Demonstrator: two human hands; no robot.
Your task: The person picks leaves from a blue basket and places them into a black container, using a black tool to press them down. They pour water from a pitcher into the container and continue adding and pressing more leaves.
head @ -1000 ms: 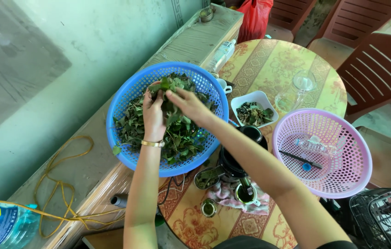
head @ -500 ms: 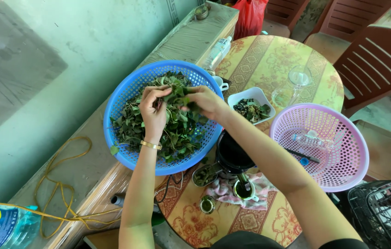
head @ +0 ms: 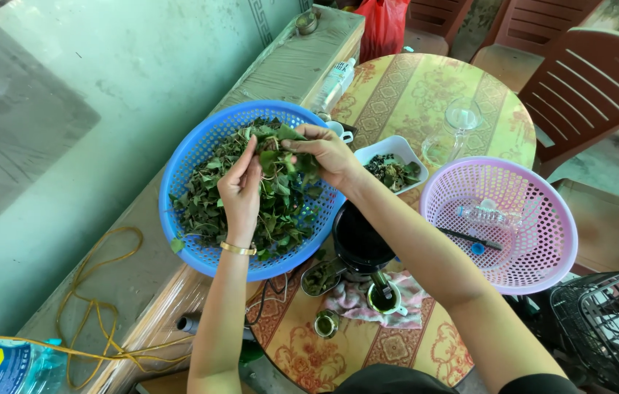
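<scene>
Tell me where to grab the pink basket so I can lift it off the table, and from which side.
Grip the pink basket by its thick rolled rim, probably on the near right side, from above. The mesh wall looks thin, while the rim gives a firm edge; the left side is crowded by the black pot and the person's arm.

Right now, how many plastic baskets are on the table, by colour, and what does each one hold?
Blue basket: 1, full of green leaves, with the left hand and right hand pinching a sprig above it.
Pink basket: 1, holding a clear plastic bottle and a dark stick-like tool.
Total: 2 baskets.
</scene>
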